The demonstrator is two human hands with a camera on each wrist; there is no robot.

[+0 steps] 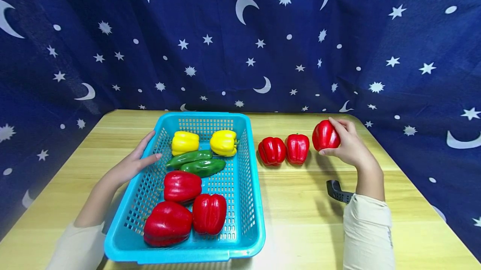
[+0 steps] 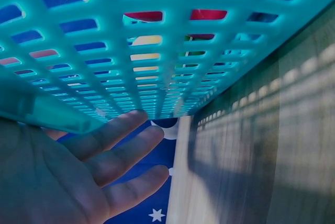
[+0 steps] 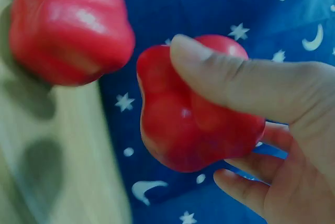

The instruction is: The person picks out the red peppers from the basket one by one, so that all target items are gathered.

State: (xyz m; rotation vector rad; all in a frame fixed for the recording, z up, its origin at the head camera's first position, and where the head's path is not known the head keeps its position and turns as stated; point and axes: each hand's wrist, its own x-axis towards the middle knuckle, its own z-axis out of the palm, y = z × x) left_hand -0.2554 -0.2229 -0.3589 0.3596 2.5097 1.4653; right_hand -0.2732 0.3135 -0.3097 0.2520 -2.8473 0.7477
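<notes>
Pepper (image 1: 325,135), glossy red, one: pinched between thumb and fingers of the right hand (image 1: 349,144); left hand (image 1: 129,165) well apart, fingers loosely straight at the near side of the blue basket (image 1: 258,194), thumb over its rim. Two loose red peppers (image 1: 272,151), on the counter (image 1: 300,220) just left of the right hand. Handling note: slick skin probably wants firm, even pressure, clearance above that pair, and the left hand steadying the basket.
</notes>
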